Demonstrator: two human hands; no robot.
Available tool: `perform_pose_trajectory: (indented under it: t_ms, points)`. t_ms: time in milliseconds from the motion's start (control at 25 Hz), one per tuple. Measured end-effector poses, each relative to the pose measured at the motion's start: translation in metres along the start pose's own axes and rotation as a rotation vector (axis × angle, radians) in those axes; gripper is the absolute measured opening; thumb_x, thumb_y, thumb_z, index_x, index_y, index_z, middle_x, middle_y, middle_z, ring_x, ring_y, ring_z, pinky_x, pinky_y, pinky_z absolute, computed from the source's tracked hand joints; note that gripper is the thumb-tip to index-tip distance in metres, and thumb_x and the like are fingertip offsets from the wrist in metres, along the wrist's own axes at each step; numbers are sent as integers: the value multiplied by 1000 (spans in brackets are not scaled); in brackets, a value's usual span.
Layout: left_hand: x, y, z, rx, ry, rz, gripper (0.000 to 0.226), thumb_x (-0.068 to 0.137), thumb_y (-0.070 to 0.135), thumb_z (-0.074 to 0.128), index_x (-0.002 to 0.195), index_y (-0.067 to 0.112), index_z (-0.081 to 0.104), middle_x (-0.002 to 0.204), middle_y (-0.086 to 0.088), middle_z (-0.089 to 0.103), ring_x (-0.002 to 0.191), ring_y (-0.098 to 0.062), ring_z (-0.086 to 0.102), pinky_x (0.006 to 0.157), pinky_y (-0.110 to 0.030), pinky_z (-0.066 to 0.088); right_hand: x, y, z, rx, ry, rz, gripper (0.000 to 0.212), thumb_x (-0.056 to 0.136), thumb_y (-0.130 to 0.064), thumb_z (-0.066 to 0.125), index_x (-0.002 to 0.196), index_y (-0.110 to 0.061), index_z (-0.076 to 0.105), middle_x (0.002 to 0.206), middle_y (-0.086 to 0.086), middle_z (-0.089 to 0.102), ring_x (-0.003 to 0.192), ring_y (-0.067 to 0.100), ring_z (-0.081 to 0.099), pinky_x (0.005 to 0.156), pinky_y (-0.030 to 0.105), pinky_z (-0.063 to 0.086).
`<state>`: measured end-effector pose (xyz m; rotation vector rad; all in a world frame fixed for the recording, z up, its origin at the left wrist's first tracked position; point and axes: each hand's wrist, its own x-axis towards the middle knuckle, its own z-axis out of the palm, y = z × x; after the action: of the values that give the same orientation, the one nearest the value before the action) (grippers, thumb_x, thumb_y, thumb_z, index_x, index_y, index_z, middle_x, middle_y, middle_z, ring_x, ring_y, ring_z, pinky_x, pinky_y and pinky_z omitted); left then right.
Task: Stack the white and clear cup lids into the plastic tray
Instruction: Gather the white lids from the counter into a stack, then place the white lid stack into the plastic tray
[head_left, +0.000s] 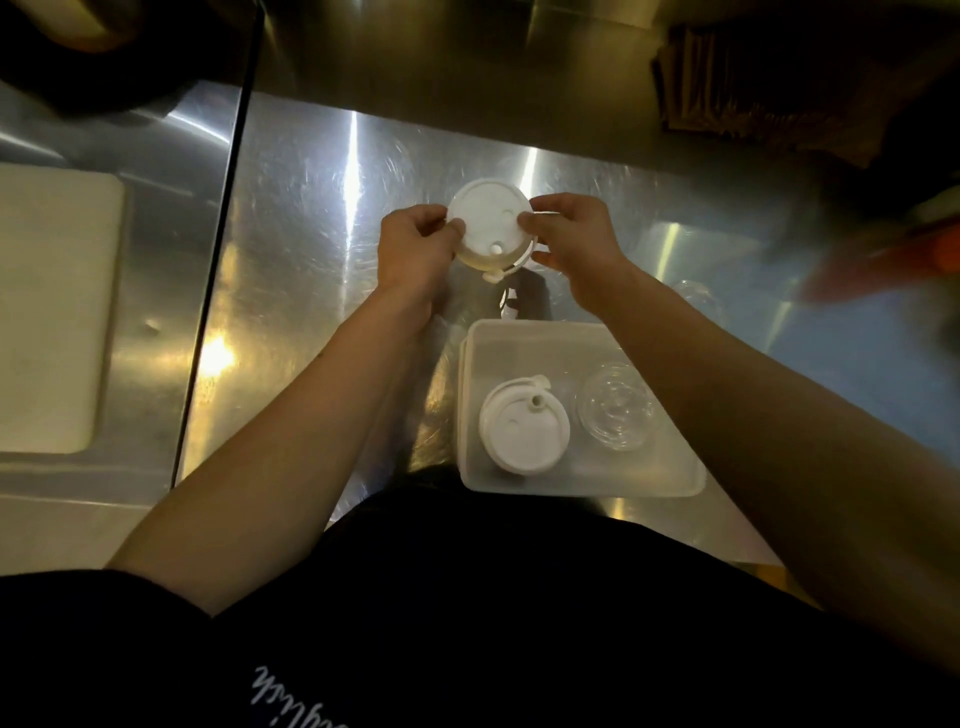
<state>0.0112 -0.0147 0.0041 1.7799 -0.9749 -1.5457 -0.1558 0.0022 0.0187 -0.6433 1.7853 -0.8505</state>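
Both hands hold a stack of white cup lids (491, 223) above the steel counter, beyond the tray. My left hand (415, 249) pinches its left rim and my right hand (571, 239) grips its right rim. The translucent plastic tray (582, 480) lies nearer to me, under my right forearm. Inside it a stack of white lids (522, 428) stands at the left and a stack of clear lids (615, 408) at the right.
A loose clear lid (698, 296) lies on the steel counter (311, 208) right of my right wrist. A white board (52, 312) sits at the far left past a dark seam. Brown paper items (753, 93) are at the back right; a blurred orange object (909, 254) at the right edge.
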Motion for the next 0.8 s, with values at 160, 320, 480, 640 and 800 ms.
perform_pose_trajectory:
  t_ms: [160,320,480,640,800]
  points:
    - [-24,5,4,-9,-17,65,36,83,17,67,118,6,67,113,-7,71,103,-18,68,93,-37,57,-24,-1,-17,57,-2,-75,33,86,-9,70,117,-2,63,117,17,66,109,30,65,78,30,54]
    - [-55,6,4,-6,-43,111,30,88,13,64,117,5,68,113,-8,71,104,-19,68,93,-38,57,-54,5,-29,45,0,-139,36,87,-13,69,121,-3,62,115,15,67,105,26,66,85,32,57]
    - [-87,-1,-2,12,-94,166,30,86,13,64,115,7,69,110,-8,73,103,-19,69,93,-40,57,-85,20,-42,-9,12,-199,34,86,-20,71,118,-10,64,110,10,69,100,21,68,78,28,59]
    - [-112,-14,-10,76,-114,179,39,84,19,66,123,16,64,116,-10,68,108,-22,66,93,-43,57,-117,37,-52,-55,2,-210,34,86,-25,72,117,-15,65,107,3,69,95,13,68,78,27,60]
    - [-137,-28,-12,182,-184,201,39,85,22,63,124,23,63,115,-7,67,106,-22,65,91,-45,57,-142,59,-61,-27,22,-175,35,86,-25,72,118,-13,65,103,2,69,96,13,67,77,26,60]
